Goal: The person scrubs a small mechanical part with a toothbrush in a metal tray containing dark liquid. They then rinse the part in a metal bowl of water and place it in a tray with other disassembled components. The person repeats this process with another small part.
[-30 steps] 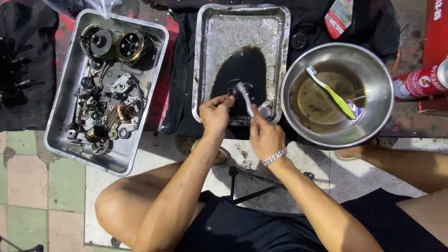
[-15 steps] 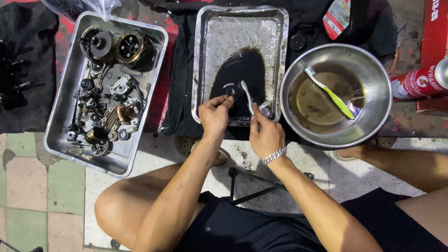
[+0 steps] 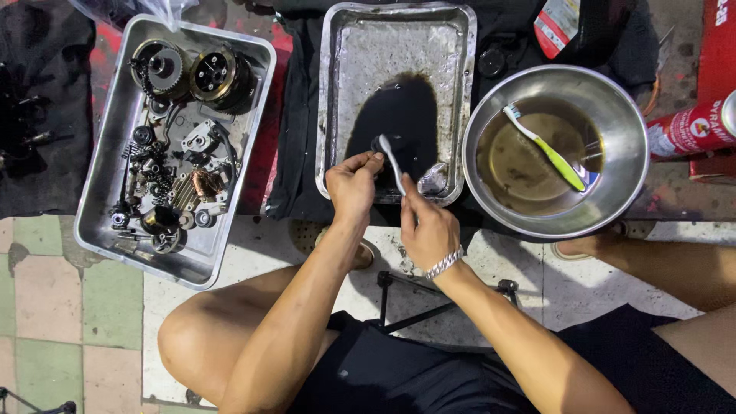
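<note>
At the top edge, right of the middle tray (image 3: 460,100), lies a red-and-white packet (image 3: 557,24) with a rounded end, resting on black cloth (image 3: 295,153). At the far right a red spray can (image 3: 690,132) with a white label lies on its side against a red box (image 3: 719,54).

The left hand (image 3: 350,186) pinches a small dark part (image 3: 379,146) between thumb and fingertips, holding it over the black pool of liquid in the middle tray. The right hand (image 3: 426,224) is closed around the handle of a white brush (image 3: 392,162), whose head touches the part just above the left fingertips. The two hands sit close together at the tray's near edge.

To the right, a steel bowl (image 3: 629,165) holds brownish liquid and a green-and-white toothbrush (image 3: 546,150). To the left, another tray (image 3: 100,176) is filled with gears and small engine parts (image 3: 180,130).
</note>
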